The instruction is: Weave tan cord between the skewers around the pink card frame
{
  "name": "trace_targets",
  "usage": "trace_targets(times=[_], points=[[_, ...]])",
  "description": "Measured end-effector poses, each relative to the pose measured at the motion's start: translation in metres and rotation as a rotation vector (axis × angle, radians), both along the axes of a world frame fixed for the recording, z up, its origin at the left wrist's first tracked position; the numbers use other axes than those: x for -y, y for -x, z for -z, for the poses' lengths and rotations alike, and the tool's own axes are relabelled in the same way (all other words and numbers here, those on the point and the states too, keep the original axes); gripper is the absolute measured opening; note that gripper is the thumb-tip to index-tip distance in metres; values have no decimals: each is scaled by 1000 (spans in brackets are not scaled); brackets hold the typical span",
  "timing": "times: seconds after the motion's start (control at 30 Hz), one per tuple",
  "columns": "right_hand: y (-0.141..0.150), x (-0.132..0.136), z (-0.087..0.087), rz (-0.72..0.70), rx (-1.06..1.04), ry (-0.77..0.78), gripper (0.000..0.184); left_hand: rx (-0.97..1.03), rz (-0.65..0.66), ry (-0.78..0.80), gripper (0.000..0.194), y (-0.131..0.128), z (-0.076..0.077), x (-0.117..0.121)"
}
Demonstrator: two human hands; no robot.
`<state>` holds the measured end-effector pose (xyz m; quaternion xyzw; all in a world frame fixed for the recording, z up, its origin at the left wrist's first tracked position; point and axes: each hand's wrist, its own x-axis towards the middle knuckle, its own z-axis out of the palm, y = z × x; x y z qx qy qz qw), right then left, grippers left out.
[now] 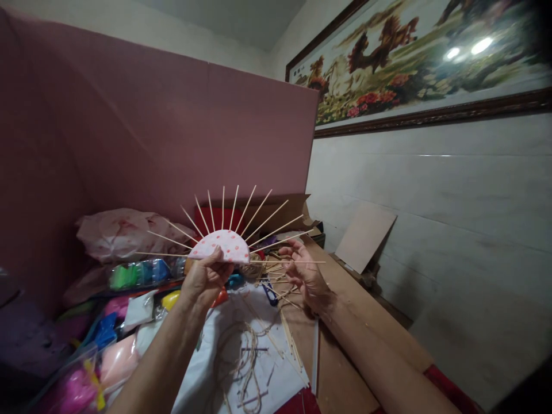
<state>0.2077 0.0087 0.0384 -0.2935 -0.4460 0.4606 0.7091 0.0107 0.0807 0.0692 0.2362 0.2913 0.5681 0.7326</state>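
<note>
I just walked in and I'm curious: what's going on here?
The person's left hand holds a spotted half-round piece with thin sticks fanning out from its curved edge. The open right hand is beside the sticks at the right; whether it touches them is unclear. Loose sticks, twine and colourful bags lie below.

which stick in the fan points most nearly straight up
The seventh stick from the left, rising from the top of the spotted half-circle; the other sticks all lean outward.
</note>
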Motion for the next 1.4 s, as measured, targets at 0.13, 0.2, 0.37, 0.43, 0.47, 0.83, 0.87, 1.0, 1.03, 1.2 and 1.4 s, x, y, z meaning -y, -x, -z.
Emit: trace_targets(times=[0.13, 0.2, 0.37, 0.43, 0.47, 0.83, 0.87, 1.0, 1.03, 1.2, 1.4], points=[[1, 4, -5, -80, -28, -40, 61, -8, 9, 3, 8, -1, 0, 2], [1, 5, -6, -87, -33, -63, 60, -19, 9, 8, 8, -1, -1, 3], [0, 4, -4, -66, -22, -51, 51, -35, 10, 15, 7, -2, -3, 3], [0, 4, -3, -53, -15, -42, 49, -31, 11, 12, 7, -2, -2, 3], [0, 4, -3, -50, -9, -40, 48, -28, 9, 9, 8, -1, -2, 3], [2, 6, -5, -11, 2, 5, 51, -22, -1, -3, 10, -2, -3, 6], [2, 7, -5, -9, 3, 7, 52, -24, -2, -2, 10, -2, -3, 6], [2, 8, -6, -40, 11, 8, 55, -15, 1, -7, 10, -2, -1, 4], [2, 8, -6, -48, 11, 9, 55, -13, 3, -7, 10, -2, -1, 3], [4, 7, -2, -30, -12, 40, 51, 2, 13, -12, 10, -1, 2, 2], [11, 6, 4, -11, -44, 89, 31, 47, -16, -18, 10, -1, 1, 2]])
